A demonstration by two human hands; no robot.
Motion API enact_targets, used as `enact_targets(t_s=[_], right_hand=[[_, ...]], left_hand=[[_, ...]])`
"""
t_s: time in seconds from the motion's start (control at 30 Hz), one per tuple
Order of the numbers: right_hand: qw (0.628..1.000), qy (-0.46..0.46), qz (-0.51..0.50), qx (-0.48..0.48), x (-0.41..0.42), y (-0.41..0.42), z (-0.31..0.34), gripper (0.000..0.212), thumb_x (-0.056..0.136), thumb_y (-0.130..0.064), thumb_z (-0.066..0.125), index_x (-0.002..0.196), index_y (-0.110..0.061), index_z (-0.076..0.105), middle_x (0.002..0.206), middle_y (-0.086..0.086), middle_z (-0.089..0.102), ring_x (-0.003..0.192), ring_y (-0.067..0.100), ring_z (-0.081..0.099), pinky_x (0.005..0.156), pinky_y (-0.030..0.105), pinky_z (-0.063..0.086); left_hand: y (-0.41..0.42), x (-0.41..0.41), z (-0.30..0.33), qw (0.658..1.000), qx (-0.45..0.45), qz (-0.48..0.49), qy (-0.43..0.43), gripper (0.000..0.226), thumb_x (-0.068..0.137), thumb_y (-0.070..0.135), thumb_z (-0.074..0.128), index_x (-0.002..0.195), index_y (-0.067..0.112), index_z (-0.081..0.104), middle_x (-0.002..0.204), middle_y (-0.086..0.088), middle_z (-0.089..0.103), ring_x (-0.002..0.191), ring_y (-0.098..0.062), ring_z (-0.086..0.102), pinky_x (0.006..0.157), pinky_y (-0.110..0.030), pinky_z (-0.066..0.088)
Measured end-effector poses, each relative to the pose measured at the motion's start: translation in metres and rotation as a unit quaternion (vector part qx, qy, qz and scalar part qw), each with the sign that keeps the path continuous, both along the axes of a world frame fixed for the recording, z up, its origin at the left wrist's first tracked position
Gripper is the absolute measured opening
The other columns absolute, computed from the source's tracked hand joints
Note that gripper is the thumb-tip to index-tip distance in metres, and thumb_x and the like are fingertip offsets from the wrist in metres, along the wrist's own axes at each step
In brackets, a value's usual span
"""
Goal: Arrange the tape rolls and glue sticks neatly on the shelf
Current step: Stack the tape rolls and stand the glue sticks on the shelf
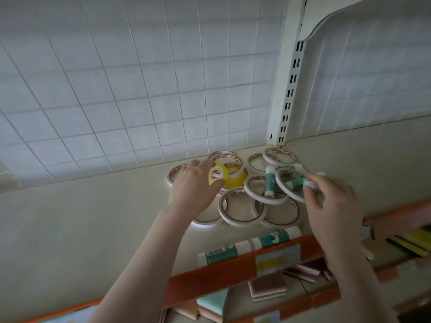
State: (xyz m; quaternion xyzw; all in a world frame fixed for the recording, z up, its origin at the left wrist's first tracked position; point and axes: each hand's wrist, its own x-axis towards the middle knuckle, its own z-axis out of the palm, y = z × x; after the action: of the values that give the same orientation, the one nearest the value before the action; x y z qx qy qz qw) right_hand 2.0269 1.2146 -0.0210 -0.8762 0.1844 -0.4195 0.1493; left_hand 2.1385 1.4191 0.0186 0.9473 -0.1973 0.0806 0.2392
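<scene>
Several thin white tape rolls (240,209) lie scattered and overlapping on the cream shelf (93,217) near its back wall. My left hand (193,185) pinches a small yellow tape roll (218,175) above a larger yellow roll (235,178). My right hand (331,203) grips a green-and-white glue stick (300,183) by its white end, over a white roll. Another small glue stick (269,181) lies across the rolls. Two big glue sticks (251,244) lie end to end along the shelf's front edge.
An orange price rail (233,273) runs along the shelf front. Below it, a lower shelf holds notepads and sponge-like blocks (268,287). A white slotted upright (288,89) stands at the back right, and a wire grid panel (140,78) forms the back wall.
</scene>
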Motion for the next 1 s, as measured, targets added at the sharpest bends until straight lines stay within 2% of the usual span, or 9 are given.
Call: enact_targets(t_s=[0.13, 0.3, 0.43, 0.57, 0.67, 0.77, 0.87, 1.0], right_hand=[[0.998, 0.051, -0.04, 0.027, 0.005, -0.021, 0.008, 0.031, 0.087, -0.01, 0.061, 0.116, 0.0, 0.062, 0.107, 0.022, 0.062, 0.098, 0.04, 0.054, 0.079, 0.043, 0.045], [0.984, 0.159, -0.051, 0.058, 0.011, -0.038, 0.014, 0.039, 0.097, -0.023, 0.046, 0.132, -0.009, 0.049, 0.124, 0.016, 0.054, 0.11, 0.032, 0.048, 0.085, 0.036, 0.038], [0.978, 0.185, -0.023, 0.09, 0.023, -0.053, 0.014, 0.035, 0.098, -0.022, 0.043, 0.128, -0.006, 0.052, 0.119, 0.017, 0.06, 0.106, 0.033, 0.053, 0.085, 0.037, 0.039], [0.972, 0.222, -0.008, 0.075, 0.03, -0.061, 0.017, 0.032, 0.098, -0.024, 0.044, 0.125, -0.013, 0.056, 0.117, 0.01, 0.063, 0.104, 0.031, 0.055, 0.08, 0.034, 0.039], [0.975, 0.196, 0.018, 0.101, 0.033, -0.067, 0.014, 0.03, 0.096, -0.022, 0.05, 0.122, -0.011, 0.06, 0.114, 0.009, 0.065, 0.103, 0.03, 0.057, 0.081, 0.033, 0.04], [0.976, 0.159, 0.044, 0.142, 0.037, -0.07, 0.011, 0.029, 0.094, -0.02, 0.054, 0.116, -0.004, 0.062, 0.111, 0.013, 0.065, 0.098, 0.029, 0.057, 0.077, 0.033, 0.04], [0.972, 0.114, 0.082, 0.191, 0.039, -0.072, 0.012, 0.027, 0.091, -0.02, 0.058, 0.112, -0.004, 0.065, 0.104, 0.013, 0.065, 0.085, 0.018, 0.052, 0.07, 0.027, 0.035], [0.962, 0.07, 0.14, 0.224, 0.042, -0.073, 0.017, 0.015, 0.087, -0.017, 0.064, 0.099, -0.01, 0.067, 0.092, 0.004, 0.065, 0.082, 0.016, 0.058, 0.063, 0.021, 0.041]], left_hand=[[-0.021, 0.012, -0.002, 1.0, 0.019, -0.011, 0.01, 0.051, 0.088, 0.038, 0.056, 0.136, 0.025, 0.043, 0.135, -0.006, 0.045, 0.121, -0.028, 0.045, 0.092, -0.034, 0.037], [-0.029, 0.018, -0.007, 0.999, 0.031, 0.008, 0.01, 0.056, 0.089, 0.041, 0.054, 0.14, 0.025, 0.037, 0.138, -0.007, 0.041, 0.125, -0.029, 0.039, 0.098, -0.036, 0.034], [-0.032, 0.023, -0.01, 0.999, 0.033, 0.029, 0.014, 0.05, 0.089, 0.041, 0.054, 0.136, 0.026, 0.044, 0.135, -0.006, 0.044, 0.124, -0.029, 0.038, 0.098, -0.036, 0.034], [-0.028, 0.025, -0.018, 0.998, 0.023, 0.057, 0.027, 0.051, 0.089, 0.047, 0.053, 0.135, 0.027, 0.045, 0.128, -0.008, 0.051, 0.119, -0.03, 0.044, 0.093, -0.038, 0.037], [-0.025, 0.024, -0.019, 0.997, 0.005, 0.075, 0.03, 0.058, 0.086, 0.046, 0.058, 0.136, 0.021, 0.042, 0.127, -0.009, 0.053, 0.119, -0.028, 0.046, 0.089, -0.035, 0.037], [-0.019, 0.025, -0.016, 0.995, 0.002, 0.095, 0.029, 0.06, 0.08, 0.045, 0.065, 0.13, 0.017, 0.05, 0.126, -0.006, 0.057, 0.115, -0.025, 0.051, 0.079, -0.03, 0.034], [-0.016, 0.027, -0.014, 0.995, -0.023, 0.091, 0.031, 0.061, 0.073, 0.041, 0.073, 0.126, 0.017, 0.055, 0.123, -0.005, 0.059, 0.112, -0.024, 0.052, 0.082, -0.029, 0.037], [-0.014, 0.025, -0.006, 0.995, -0.06, 0.078, 0.017, 0.061, 0.069, 0.038, 0.079, 0.123, 0.02, 0.057, 0.121, -0.004, 0.057, 0.109, -0.023, 0.053, 0.089, -0.033, 0.041]])
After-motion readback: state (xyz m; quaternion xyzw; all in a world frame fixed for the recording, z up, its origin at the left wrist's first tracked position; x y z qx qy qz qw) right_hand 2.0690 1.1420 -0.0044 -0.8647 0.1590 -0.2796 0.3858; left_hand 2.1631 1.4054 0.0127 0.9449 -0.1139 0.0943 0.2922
